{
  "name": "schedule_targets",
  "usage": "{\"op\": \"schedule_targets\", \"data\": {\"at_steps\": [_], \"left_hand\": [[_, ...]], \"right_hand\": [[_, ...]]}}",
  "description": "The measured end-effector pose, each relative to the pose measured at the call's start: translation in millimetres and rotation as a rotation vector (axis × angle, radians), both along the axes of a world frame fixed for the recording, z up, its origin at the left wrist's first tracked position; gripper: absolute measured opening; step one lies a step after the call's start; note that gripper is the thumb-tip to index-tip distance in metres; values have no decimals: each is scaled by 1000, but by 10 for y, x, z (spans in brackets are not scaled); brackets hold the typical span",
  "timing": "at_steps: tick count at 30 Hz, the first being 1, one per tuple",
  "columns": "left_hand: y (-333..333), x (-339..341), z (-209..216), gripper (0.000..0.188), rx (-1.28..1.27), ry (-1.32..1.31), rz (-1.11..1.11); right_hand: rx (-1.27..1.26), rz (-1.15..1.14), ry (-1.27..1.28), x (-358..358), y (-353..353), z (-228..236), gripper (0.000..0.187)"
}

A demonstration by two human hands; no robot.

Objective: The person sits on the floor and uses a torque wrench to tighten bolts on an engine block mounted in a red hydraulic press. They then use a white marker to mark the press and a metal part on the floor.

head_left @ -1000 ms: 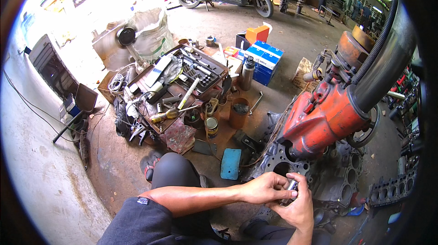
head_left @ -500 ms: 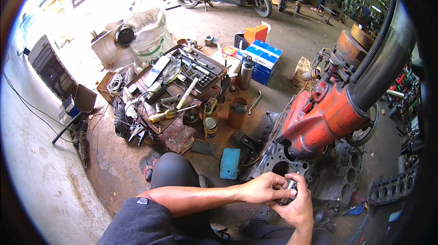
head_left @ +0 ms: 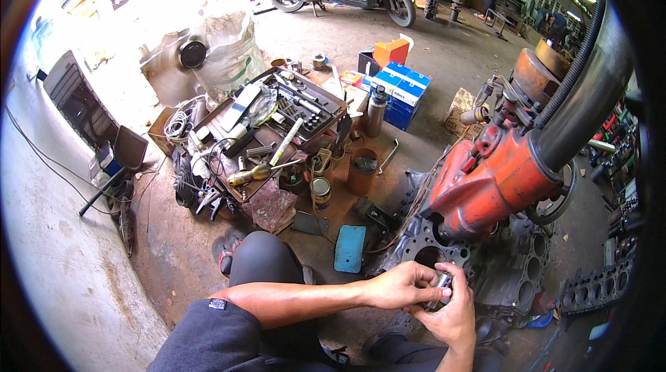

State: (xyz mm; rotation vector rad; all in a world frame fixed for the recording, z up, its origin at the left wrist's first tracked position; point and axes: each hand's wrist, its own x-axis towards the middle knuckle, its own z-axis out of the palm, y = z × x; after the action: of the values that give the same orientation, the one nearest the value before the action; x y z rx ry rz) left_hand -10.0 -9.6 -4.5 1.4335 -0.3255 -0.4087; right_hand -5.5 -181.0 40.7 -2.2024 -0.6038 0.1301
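Both of my hands meet just in front of an engine block (head_left: 414, 253), pinching a small shiny metal part (head_left: 442, 280). My left hand (head_left: 406, 286) comes in from the left with its thumb and fingers closed on the part. From below, my right hand (head_left: 452, 313) grips the same piece, its thumb along the side and fingers curled round. The fingers cover most of the part, so its exact kind does not show. Right behind my hands is an open cylinder bore (head_left: 430, 256), with a red boring machine (head_left: 489, 181) standing over the block.
Left of centre, a tool tray (head_left: 305, 108) full of sockets and hand tools sits on a cluttered low surface. A blue plate (head_left: 349, 248), an orange-brown container (head_left: 363, 172), a metal bottle (head_left: 375, 110) and a blue-white box (head_left: 402, 94) stand nearby. Another engine block (head_left: 598, 282) lies at right.
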Motion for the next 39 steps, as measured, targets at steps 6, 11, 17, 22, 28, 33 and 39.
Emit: {"op": "schedule_targets", "data": {"at_steps": [6,11,17,22,28,33,39], "left_hand": [[-17,7,-73,42,31,-20,12],[-26,84,-136,37,-65,82,71],[421,266,116,33,-163,-24,165],[955,267,443,28,-371,85,474],[1538,20,858,34,-69,-137,751],[2261,-39,1044,36,67,-313,1126],[3296,673,750,37,571,-109,1274]], "right_hand": [[-21,43,-55,44,-42,-50,104],[68,-49,71,48,-263,118,131],[336,-367,-94,130,-1208,377,76],[57,-454,-38,-443,-1562,-148,56],[6,-767,-121,-1280,-1301,-353,54],[-24,-834,-178,-1536,-1112,-260,56],[-386,-762,-300,-1469,-898,-236,103]]}}
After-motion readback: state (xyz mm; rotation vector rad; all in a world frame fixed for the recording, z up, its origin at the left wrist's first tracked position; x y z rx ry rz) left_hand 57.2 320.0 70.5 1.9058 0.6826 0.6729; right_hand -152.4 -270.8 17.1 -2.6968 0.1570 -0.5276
